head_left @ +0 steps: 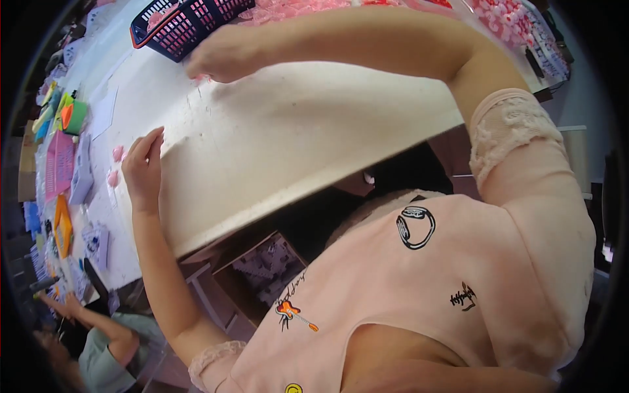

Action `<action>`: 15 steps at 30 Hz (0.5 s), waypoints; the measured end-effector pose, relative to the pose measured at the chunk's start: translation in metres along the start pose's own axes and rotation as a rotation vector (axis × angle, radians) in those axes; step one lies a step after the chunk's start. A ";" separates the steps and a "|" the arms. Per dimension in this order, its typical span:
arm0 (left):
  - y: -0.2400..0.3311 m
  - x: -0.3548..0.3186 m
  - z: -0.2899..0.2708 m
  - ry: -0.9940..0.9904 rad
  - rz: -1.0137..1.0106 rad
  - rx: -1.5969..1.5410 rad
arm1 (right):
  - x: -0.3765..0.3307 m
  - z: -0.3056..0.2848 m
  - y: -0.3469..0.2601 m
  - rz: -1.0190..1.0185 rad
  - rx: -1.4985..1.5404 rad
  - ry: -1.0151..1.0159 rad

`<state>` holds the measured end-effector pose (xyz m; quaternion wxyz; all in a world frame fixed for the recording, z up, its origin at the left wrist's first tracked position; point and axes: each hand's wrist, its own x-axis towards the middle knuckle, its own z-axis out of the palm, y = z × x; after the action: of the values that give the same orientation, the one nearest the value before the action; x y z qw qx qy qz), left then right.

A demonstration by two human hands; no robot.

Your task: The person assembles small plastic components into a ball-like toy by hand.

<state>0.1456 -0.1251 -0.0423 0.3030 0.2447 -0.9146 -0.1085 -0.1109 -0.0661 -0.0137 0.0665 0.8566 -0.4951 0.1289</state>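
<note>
Right hand (pixel 223 54) curled loosely over small pink pieces (pixel 200 80) on the white worktop (pixel 275 137), just beside the dark basket (pixel 187 23); whether the grip pinched one, impossible to tell. Left hand (pixel 143 167) flat and open, holding nothing, fingertips near two more pink bits (pixel 116 164), apparently steadying. Wide bare worktop between the hands, its near edge running diagonally above an open cardboard box (pixel 262 272). Coloured boxes (pixel 62 118) crowded along the far left; another person's arm (pixel 85 314) lower left.

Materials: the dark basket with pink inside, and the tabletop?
Basket: looks like moulded plastic, judging by its even grid of holes and slight sheen. Tabletop: white painted or laminated board, matte, with scuffs and chipped marks; the core isn't visible.
</note>
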 end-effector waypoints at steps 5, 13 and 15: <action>0.060 -0.003 -0.001 -0.050 -0.073 -0.032 | -0.037 0.029 -0.010 0.147 0.134 0.021; 0.088 0.029 0.048 -0.028 -0.138 -0.176 | -0.086 0.041 0.025 0.121 0.262 0.194; 0.098 0.052 0.067 -0.035 -0.204 -0.197 | -0.098 0.037 0.025 0.138 0.259 0.193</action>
<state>0.0318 -0.0644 -0.0352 0.2968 0.3036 -0.8751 -0.2323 -0.1733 -0.0058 -0.0778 -0.0062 0.8056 -0.5235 0.2773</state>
